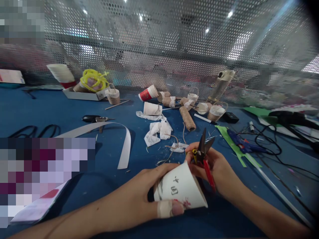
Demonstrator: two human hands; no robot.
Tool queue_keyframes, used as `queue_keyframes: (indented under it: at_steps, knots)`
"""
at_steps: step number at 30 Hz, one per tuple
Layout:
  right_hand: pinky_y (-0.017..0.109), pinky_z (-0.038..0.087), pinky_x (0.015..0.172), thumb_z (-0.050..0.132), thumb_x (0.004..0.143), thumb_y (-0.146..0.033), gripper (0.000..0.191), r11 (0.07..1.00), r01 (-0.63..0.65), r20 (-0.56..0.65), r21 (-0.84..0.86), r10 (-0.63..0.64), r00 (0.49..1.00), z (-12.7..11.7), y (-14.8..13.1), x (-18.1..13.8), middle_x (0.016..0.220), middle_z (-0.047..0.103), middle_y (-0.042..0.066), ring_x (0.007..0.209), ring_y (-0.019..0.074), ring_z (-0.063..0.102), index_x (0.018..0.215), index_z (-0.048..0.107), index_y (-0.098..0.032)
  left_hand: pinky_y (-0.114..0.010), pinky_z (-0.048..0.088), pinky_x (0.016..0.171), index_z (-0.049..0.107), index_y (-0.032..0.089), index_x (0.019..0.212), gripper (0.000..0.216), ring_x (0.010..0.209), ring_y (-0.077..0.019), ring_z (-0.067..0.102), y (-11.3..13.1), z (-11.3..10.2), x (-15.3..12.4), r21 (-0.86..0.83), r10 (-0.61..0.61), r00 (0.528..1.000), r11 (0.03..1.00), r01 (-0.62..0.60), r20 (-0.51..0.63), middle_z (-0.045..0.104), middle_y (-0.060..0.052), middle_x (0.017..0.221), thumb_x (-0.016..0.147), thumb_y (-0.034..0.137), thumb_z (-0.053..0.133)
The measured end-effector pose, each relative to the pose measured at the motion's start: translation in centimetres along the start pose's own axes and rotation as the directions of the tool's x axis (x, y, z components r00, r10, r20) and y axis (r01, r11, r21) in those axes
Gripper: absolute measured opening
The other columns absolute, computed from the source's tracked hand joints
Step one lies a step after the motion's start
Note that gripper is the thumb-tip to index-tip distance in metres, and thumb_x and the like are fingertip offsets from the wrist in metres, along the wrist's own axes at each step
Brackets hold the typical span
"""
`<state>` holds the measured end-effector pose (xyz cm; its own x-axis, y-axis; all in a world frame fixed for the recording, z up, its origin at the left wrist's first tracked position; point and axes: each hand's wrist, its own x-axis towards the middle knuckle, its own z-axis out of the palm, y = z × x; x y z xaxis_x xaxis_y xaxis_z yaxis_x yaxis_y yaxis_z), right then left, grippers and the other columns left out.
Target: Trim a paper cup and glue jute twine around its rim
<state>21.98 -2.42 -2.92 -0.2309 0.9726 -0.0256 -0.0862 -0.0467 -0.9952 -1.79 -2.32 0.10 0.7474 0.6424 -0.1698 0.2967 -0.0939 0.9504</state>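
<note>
My left hand (pixel 147 192) is wrapped round a white paper cup (pixel 178 191) that lies tilted, its mouth toward the right. Dark characters and a pink flower print mark the cup's side, and a bandage covers my left thumb. In my right hand (pixel 219 169) is a pair of scissors (pixel 203 156) with red handles, the dark blades apart and pointing up and away. The right fingers are close to the cup's rim; whether they touch it I cannot tell. Just beyond the hands lie scraps of white paper (pixel 159 131) and loose twine (pixel 174 141).
Small twine-wrapped cups (pixel 169 101), a twine roll (pixel 187 119) and paper cups (pixel 152 109) stand or lie farther back. A blue glue gun (pixel 243 142) with its cable is on the right. White ribbon (pixel 124 142) curls at left. A perforated metal panel (pixel 154 43) closes off the back.
</note>
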Motion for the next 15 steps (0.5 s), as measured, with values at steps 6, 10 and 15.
queue_keyframes:
  at_steps: [6,10,15]
  knots:
    - [0.026,0.058,0.077,0.095,0.063,-0.033,0.048,0.998,-0.044,-0.048,0.053,0.047,0.998,-0.1,0.3,0.5,0.083,0.066,-0.004,0.076,0.0115,0.064,0.102,0.067,-0.027,-0.038,0.052,0.100,0.051,0.030,0.144,0.066,0.120,-0.0269,0.063,-0.7,0.5,0.2,-0.096,0.015,0.994,0.995,-0.026,-0.110,0.064,-0.005,0.137,0.085,0.038,0.079]
    - [0.028,0.058,0.079,0.096,0.062,-0.034,0.050,0.998,-0.051,-0.067,0.045,0.054,0.996,-0.1,0.3,0.5,0.082,0.066,-0.005,0.077,0.0119,0.065,0.102,0.067,-0.027,-0.041,0.051,0.101,0.051,0.030,0.143,0.074,0.122,-0.0289,0.061,-1.2,0.6,0.2,-0.056,0.020,0.985,0.998,-0.030,-0.171,0.061,-0.006,0.140,0.078,0.033,0.085]
    - [0.026,0.058,0.071,0.092,0.067,-0.039,0.044,0.998,-0.034,-0.068,0.055,0.037,0.997,0.2,0.1,0.2,0.082,0.066,-0.003,0.073,0.0121,0.064,0.100,0.067,-0.027,-0.032,0.053,0.084,0.056,0.027,0.138,0.067,0.101,-0.0225,0.066,-1.0,0.7,0.3,-0.246,-0.028,1.000,0.969,0.024,-0.014,0.070,-0.003,0.115,0.077,0.036,0.085]
